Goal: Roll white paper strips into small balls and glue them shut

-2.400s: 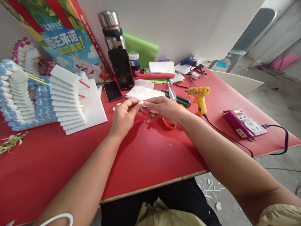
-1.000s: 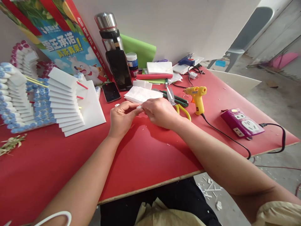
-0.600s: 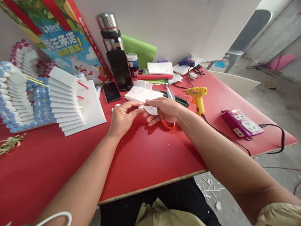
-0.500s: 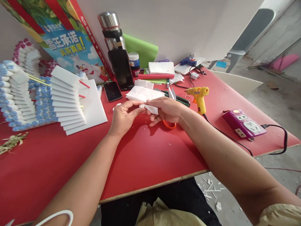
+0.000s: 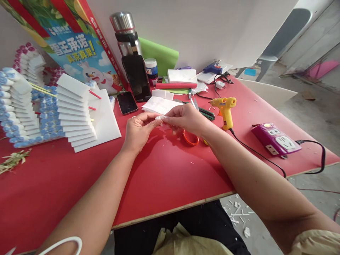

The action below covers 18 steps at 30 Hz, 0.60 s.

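Observation:
Between my two hands, over the middle of the red table, is a small white piece (image 5: 159, 118). My left hand (image 5: 139, 131) pinches it between thumb and index finger. My right hand (image 5: 187, 119) has its thumb and fingertips closed on the right side of the same piece, and its lower fingers are partly hidden. Just behind the hands lies a stack of white sheets (image 5: 160, 105). Orange-handled scissors (image 5: 190, 139) rest beneath my right hand, their blades pointing back past it.
On the red table (image 5: 170, 184), a yellow glue gun (image 5: 225, 110) and purple power strip (image 5: 276, 139) stand right, with cables. A phone (image 5: 127, 103), a flask (image 5: 124, 32) and a leaning black phone (image 5: 136, 78) are behind. White stepped models (image 5: 77, 113) fill the left.
My right hand has turned and its fingers have drawn together at the white piece. The white flap that hung under that hand is now mostly hidden. My left hand has hardly moved.

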Motion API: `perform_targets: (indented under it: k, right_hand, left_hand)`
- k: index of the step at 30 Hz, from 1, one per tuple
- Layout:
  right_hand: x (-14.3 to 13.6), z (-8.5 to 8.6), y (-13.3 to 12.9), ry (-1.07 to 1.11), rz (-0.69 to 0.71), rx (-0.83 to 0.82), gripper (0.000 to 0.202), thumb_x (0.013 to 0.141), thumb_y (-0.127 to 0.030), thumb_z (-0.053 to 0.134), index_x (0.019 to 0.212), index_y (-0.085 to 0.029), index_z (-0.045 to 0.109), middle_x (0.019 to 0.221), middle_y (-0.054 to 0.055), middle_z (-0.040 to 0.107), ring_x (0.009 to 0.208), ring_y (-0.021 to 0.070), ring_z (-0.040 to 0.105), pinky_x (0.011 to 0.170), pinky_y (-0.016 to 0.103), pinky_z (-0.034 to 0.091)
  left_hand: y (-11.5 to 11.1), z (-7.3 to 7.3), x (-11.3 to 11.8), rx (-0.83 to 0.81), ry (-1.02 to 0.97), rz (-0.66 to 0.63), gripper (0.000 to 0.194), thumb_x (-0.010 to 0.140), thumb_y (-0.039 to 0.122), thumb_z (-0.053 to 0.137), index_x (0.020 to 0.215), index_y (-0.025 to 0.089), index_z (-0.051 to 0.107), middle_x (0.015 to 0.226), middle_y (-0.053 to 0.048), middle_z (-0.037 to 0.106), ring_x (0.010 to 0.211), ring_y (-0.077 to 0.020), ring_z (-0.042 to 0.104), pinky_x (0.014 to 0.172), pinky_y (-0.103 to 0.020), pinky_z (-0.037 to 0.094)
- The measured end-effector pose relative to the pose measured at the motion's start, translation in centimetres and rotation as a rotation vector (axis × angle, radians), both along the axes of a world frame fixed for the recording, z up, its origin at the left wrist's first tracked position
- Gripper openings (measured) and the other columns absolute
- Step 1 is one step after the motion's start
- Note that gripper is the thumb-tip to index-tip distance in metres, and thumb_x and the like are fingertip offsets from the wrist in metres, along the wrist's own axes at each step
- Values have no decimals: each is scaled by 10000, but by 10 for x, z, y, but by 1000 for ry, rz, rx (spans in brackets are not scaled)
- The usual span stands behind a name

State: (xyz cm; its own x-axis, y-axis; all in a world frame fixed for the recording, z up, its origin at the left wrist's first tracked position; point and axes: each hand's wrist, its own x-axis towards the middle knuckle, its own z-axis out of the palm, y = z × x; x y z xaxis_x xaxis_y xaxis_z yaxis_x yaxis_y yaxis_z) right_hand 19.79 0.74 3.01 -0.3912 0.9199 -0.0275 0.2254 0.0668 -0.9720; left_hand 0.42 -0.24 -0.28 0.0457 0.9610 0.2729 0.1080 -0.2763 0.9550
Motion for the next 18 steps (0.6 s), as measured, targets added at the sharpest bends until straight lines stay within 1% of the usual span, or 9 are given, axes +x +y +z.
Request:
perform_targets:
  k: [2,4,7,9,11,13,15,18]
  right_hand:
    - [-3,1,-2,-84,-51,96,342,821,-480,749,705,-166,678,631,30,681,500,121,597,494,240,473]
    - [-6,1,-6,-189,-108,234,289,872,-393,689,699,-161,676,561,15,637,492,116,566,525,246,435]
    - [-12,0,-11,-350,-185,508,158,858,-223,628,736,-153,699,573,7,610,552,118,514,569,261,362]
    - [-15,-1,-14,-422,-193,645,152,844,-185,589,742,-153,696,609,10,602,584,120,473,581,270,317]
    - [-15,-3,-16,-452,-169,707,167,849,-185,555,756,-156,690,628,11,596,594,122,448,587,276,293]
    - [-14,-4,-15,-460,-136,730,171,848,-179,537,789,-157,696,644,13,601,602,125,449,595,278,285]
    - [-11,-4,-13,-468,-99,751,170,839,-166,533,809,-156,700,658,16,608,604,126,453,598,280,279]
    - [-8,-1,-11,-499,-56,775,165,839,-168,537,778,-151,689,644,17,590,586,122,435,593,284,265]
  left_hand:
    - [0,1,2,-4,-15,20,300,735,408,844,928,181,805,883,-57,772,812,-188,695,819,-311,568]
    - [0,1,3,-8,-40,28,283,727,399,850,900,180,801,853,-52,763,779,-177,686,802,-310,566]
    - [0,-1,4,-19,-111,17,251,714,362,864,868,179,791,810,-41,747,753,-163,676,785,-301,561]
    - [1,-2,3,-28,-153,19,237,697,331,879,854,181,784,791,-32,738,745,-155,670,775,-291,555]
    - [1,-4,3,-37,-171,27,240,683,319,889,845,182,777,790,-28,732,741,-149,663,761,-283,550]
    - [1,-4,2,-37,-167,28,260,665,326,901,833,182,764,803,-27,727,749,-151,659,756,-283,546]
    - [1,-4,0,-26,-134,15,283,651,342,910,818,181,750,814,-29,719,771,-159,657,759,-286,545]
    - [1,-2,-2,-5,-68,-24,289,659,359,906,814,182,738,815,-30,703,787,-166,649,759,-285,538]
